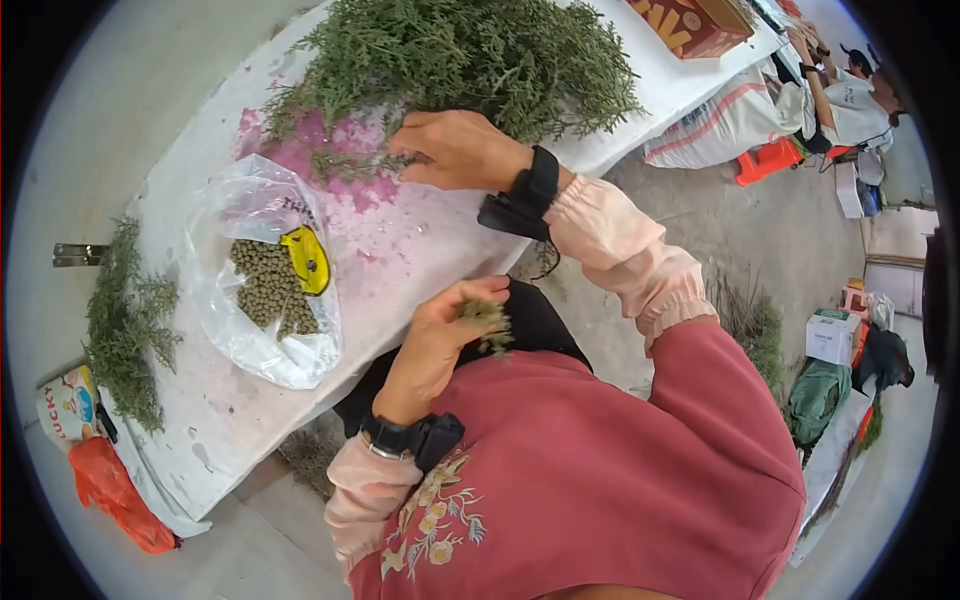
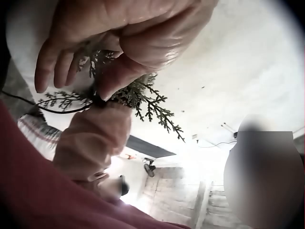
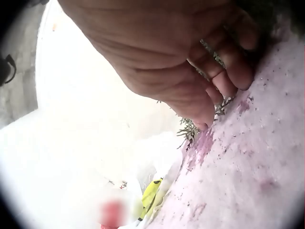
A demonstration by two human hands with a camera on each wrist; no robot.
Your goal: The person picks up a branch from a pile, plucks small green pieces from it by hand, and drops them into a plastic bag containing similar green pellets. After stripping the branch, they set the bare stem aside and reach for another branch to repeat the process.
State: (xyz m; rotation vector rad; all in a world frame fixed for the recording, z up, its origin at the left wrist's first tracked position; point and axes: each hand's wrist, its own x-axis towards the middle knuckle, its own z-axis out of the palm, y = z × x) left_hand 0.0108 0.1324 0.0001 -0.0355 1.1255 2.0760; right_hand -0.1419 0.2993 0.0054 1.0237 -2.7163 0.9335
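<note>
A white-covered table (image 1: 420,265), stained pink near its far edge, carries a big heap of green cypress-like cuttings (image 1: 470,55), where the right hand (image 1: 455,150) has its fingers curled round a sprig (image 1: 350,163) lying on the pink stain. Near the table's middle an open clear plastic bag (image 1: 262,270) holds greenish pellets (image 1: 268,288) and a yellow label too small to read. The left hand (image 1: 440,335), held off the table's near edge, pinches a small tuft of twigs (image 1: 487,322); a carton (image 1: 66,405) at the left end reads "LUCKY".
</note>
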